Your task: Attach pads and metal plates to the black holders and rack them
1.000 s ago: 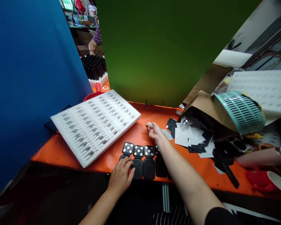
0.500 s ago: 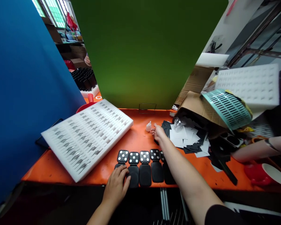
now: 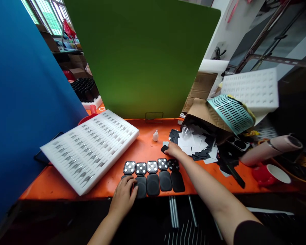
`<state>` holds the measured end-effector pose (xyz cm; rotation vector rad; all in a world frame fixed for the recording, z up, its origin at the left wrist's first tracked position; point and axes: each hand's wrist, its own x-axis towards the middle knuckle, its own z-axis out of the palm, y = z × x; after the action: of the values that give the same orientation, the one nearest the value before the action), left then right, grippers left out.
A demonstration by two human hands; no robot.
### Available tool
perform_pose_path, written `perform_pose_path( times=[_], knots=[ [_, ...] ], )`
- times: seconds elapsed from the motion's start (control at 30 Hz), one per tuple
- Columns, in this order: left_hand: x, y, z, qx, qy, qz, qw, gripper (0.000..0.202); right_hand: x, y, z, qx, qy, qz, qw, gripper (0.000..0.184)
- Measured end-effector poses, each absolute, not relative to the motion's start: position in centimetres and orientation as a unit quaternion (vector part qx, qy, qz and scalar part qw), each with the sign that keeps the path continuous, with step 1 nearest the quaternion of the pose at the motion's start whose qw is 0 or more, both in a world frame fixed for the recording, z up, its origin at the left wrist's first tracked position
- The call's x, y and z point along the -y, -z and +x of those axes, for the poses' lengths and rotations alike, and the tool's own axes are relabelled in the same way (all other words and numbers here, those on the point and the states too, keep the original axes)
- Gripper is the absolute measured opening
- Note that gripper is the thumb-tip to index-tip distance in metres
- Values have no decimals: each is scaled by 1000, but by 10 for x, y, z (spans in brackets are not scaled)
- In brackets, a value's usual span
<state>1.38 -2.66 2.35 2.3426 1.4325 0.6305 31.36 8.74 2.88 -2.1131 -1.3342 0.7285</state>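
Observation:
Five-spot white dots mark the upper halves of several open black hinged cases (image 3: 152, 166), lined up along the table's front; their lower halves are plain black. My left hand (image 3: 122, 195) lies over the lower half of the leftmost case, fingers resting on it and thumb apart. Beyond the row's right end, my right hand (image 3: 173, 150) pinches a small dark flat piece (image 3: 164, 148) above the table. A pale grey-white piece (image 3: 165, 143) shows right behind it; whether the two are joined I cannot tell. A small white dropper bottle (image 3: 155, 135) stands upright to the hand's left.
A white foam tray (image 3: 91, 146) with rows of metal pieces lies tilted at left. To the right are black and white sheets (image 3: 193, 143), a cardboard box (image 3: 197, 109), a teal basket (image 3: 231, 114) and a red mug (image 3: 266, 175). A green panel (image 3: 142, 61) stands behind.
My right hand has moved from beside the dropper bottle towards me, and the dark piece now shows clearly in its fingers. My left hand stays on the leftmost case. The view has shifted slightly.

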Motion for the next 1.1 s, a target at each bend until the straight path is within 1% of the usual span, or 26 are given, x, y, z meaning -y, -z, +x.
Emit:
perform_pose_path(
  times=[0.13, 0.33, 0.47, 0.6, 0.7, 0.87, 1.1],
  knots=[
    [35, -38, 31, -475, -231, 837, 143, 19, -87, -31, 321, 518, -263, -762, 286, 23],
    [52, -56, 98, -332, -182, 898, 225, 24, -49, -43, 357, 541, -306, -724, 299, 20],
    [52, -47, 144, -270, -151, 922, 232, 33, -3, -41, 370, 555, -368, -686, 293, 27],
    [48, -29, 170, -280, -118, 930, 206, 49, 23, -24, 365, 574, -414, -649, 280, 29],
    [48, -18, 174, -300, -99, 928, 199, 55, 22, -12, 364, 588, -426, -634, 265, 29],
    [50, -13, 171, -306, -105, 926, 198, 55, 9, -6, 369, 610, -418, -627, 244, 28],
    [50, -9, 172, -309, -108, 923, 203, 54, 8, -10, 368, 634, -408, -617, 225, 27]
  ],
)
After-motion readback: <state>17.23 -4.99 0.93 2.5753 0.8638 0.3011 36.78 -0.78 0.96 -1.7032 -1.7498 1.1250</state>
